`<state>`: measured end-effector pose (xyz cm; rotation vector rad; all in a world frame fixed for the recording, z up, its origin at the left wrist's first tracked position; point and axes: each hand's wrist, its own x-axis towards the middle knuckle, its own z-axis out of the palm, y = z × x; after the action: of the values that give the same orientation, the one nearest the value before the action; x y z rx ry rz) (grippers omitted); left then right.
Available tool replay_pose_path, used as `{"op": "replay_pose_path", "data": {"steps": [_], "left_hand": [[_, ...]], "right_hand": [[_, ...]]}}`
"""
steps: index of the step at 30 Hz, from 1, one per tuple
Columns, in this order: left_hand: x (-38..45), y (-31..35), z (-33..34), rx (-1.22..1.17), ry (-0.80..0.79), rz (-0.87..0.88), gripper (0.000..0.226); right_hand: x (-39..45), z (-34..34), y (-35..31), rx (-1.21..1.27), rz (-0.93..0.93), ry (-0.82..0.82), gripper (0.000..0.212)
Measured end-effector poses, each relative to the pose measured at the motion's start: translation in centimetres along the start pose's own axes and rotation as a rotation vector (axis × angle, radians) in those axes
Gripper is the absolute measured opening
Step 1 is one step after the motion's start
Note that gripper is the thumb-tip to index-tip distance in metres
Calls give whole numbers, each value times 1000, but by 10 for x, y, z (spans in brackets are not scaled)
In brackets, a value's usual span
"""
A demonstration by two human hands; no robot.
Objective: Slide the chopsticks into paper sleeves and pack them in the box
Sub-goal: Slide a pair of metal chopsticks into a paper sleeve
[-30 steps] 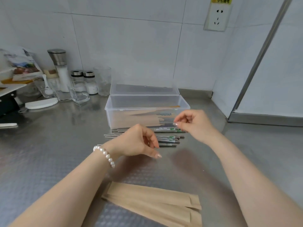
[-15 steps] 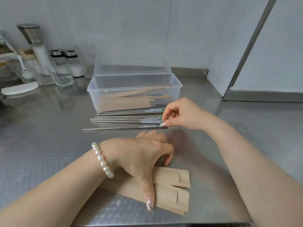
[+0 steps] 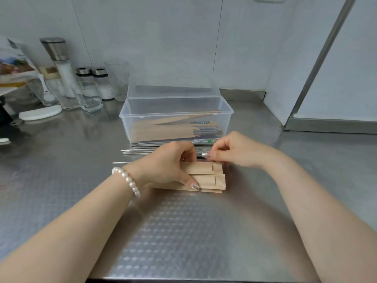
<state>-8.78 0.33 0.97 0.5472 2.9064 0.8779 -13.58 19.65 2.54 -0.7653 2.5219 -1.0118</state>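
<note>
On the steel tabletop (image 3: 61, 180), the left hand (image 3: 165, 166) gripped the paper sleeves (image 3: 204, 176) steady; the right hand (image 3: 234, 152) pinched chopsticks (image 3: 142, 151) for loading.

Kitchen, likely commercial: embossed stainless steel counter (image 3: 183, 231), white tiled wall (image 3: 163, 37), salt grinder (image 3: 61, 64), lidded shakers (image 3: 95, 82), drinking glass (image 3: 118, 78) grouped at back left
</note>
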Motion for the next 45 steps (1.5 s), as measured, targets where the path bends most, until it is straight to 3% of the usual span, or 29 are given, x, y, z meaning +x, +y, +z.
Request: {"op": "replay_pose_path", "data": {"steps": [4,11,16,28,32,36,39,41,43,45], "left_hand": [[0,1,1,-47,3,-7,49],[2,3,5,-30,26,27,47],[1,0,3,-76,15,-1,41],[-3,11,3,-56,231,48,40],[-4,11,5,-44,267,69,39],[-2,10,6,-58,282,93,32],[0,4,0,-110,335,30,29],[0,-4,-7,-129,367,-46,29],[0,-12,-15,-103,398,-109,30],[-1,-18,-21,-74,433,-166,29]], "right_hand": [[-4,-4,1,44,9,-89,12],[-3,-4,1,156,-2,-71,15],[-5,-8,3,158,23,-151,29],[-5,-7,-1,454,55,-31,24],[-3,0,-2,404,51,-17,28],[0,6,-4,365,49,4,19],[-1,0,-4,378,38,105,10],[1,-7,1,368,35,278,11],[8,-14,15,244,44,485,20],[14,-17,33,47,71,587,26]]}}
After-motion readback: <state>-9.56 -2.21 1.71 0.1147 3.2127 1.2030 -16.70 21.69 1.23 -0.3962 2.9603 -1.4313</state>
